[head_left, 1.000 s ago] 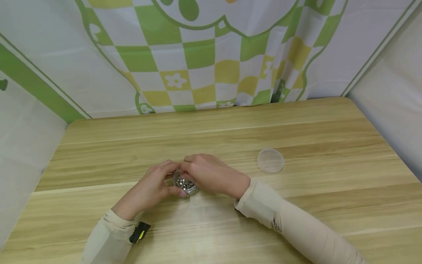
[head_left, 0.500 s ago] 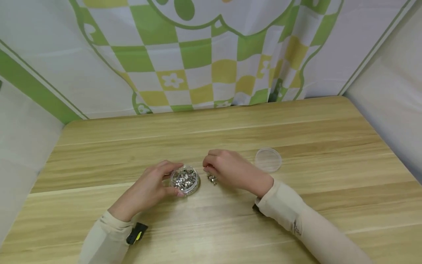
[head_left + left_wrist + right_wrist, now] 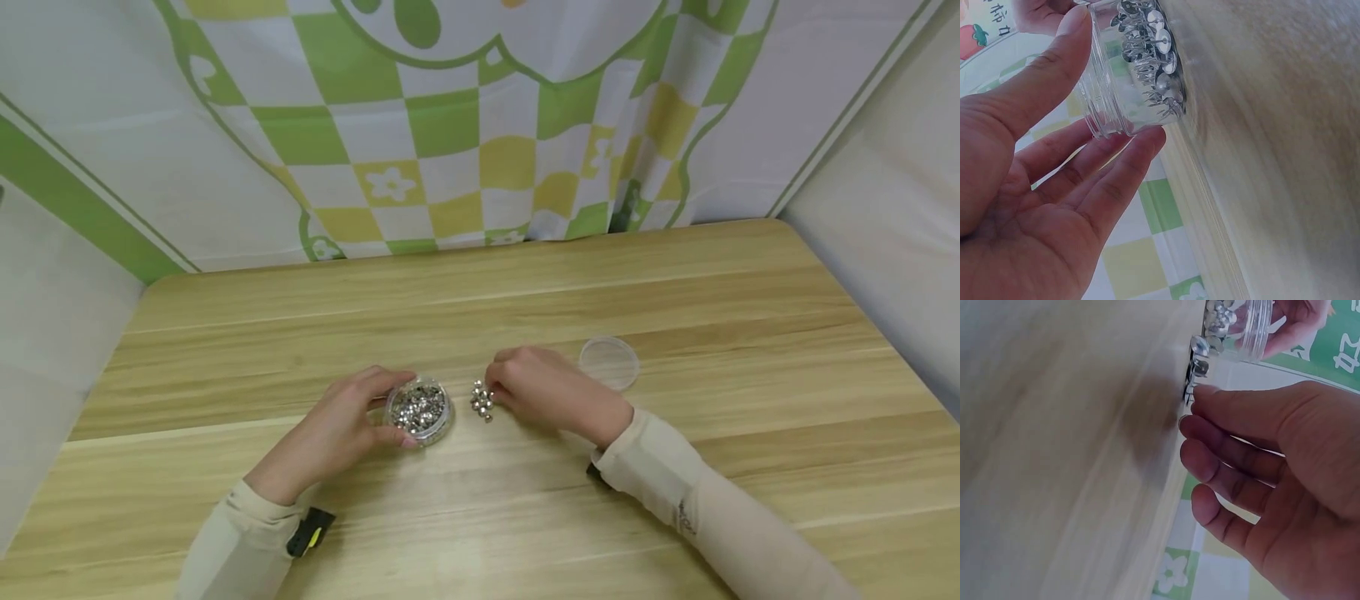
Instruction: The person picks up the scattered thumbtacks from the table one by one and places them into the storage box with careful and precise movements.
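Observation:
A round clear plastic jar (image 3: pixel 422 410) full of silver thumbtacks stands on the wooden table. My left hand (image 3: pixel 341 429) grips its side, thumb at the near side and fingers at the far side. In the left wrist view the tacks (image 3: pixel 1161 40) show through the wall of the jar (image 3: pixel 1110 69). A small pile of thumbtacks (image 3: pixel 482 402) lies on the table right of the jar. Beside that pile is my right hand (image 3: pixel 551 392). In the right wrist view its fingers are loosely bent, with the thumb tip (image 3: pixel 1207 394) close against the tacks (image 3: pixel 1199 365).
A clear round lid (image 3: pixel 609 363) lies on the table beyond my right forearm. The wooden table (image 3: pixel 480 308) reaches back to a green, yellow and white checked curtain (image 3: pixel 450 125). Pale cloth hangs at both sides.
My right hand has come out of the jar and moved right, leaving a small pile of thumbtacks on the table. It has drawn slightly off the pile. The left hand stays on the jar.

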Tool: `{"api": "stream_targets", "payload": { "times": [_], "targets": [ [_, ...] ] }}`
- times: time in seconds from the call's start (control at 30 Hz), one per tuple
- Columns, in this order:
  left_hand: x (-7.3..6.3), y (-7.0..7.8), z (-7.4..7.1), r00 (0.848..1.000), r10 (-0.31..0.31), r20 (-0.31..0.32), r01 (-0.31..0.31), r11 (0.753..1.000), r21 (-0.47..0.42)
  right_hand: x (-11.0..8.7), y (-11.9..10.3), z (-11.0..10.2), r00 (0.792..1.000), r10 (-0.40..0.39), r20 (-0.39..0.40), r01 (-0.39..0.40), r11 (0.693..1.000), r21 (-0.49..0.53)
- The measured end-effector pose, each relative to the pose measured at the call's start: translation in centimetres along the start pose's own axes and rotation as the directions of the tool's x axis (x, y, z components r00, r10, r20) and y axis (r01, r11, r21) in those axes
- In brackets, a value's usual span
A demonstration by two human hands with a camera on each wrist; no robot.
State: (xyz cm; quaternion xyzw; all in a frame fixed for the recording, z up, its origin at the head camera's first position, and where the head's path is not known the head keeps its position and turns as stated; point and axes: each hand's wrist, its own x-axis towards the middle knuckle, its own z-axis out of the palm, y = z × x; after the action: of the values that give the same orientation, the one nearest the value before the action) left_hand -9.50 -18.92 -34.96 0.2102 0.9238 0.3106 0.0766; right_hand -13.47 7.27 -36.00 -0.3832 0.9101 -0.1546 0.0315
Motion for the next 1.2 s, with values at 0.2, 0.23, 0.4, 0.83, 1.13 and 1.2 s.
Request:
{"api": "stream_targets", "payload": {
  "times": [0.2, 0.23, 0.4, 0.83, 1.13, 1.2],
  "targets": [
    [0.0, -0.1, 0.0, 1.0, 0.003, -0.002, -0.003, 1.0, 0.001, 0.4, -0.2, 0.1, 1.0, 0.004, 0.013, -0.004, 1.0, -0.023],
    [0.0, -0.1, 0.0, 1.0, 0.004, -0.002, -0.004, 1.0, 0.0, 0.4, -0.3, 0.0, 1.0, 0.005, 0.008, -0.005, 1.0, -0.03],
    [0.0, -0.2, 0.0, 1.0, 0.009, -0.005, -0.009, 1.0, -0.004, 0.8, -1.0, -0.8, 0.998, -0.013, -0.054, 0.01, 0.998, -0.06],
    [0.2, -0.4, -0.1, 0.999, 0.027, 0.02, -0.026, 0.999, -0.038, 4.5, -4.6, 0.2, 0.986, -0.129, -0.104, 0.123, 0.991, -0.06],
    [0.1, -0.3, -0.2, 0.999, 0.023, 0.022, -0.022, 0.999, -0.041, 5.1, -5.1, 0.3, 0.984, -0.141, -0.108, 0.136, 0.989, -0.054],
    [0.0, -0.4, -0.2, 1.0, 0.019, 0.022, -0.018, 0.999, -0.036, 5.0, -5.0, 0.3, 0.984, -0.142, -0.108, 0.138, 0.989, -0.046]
  ]
}}
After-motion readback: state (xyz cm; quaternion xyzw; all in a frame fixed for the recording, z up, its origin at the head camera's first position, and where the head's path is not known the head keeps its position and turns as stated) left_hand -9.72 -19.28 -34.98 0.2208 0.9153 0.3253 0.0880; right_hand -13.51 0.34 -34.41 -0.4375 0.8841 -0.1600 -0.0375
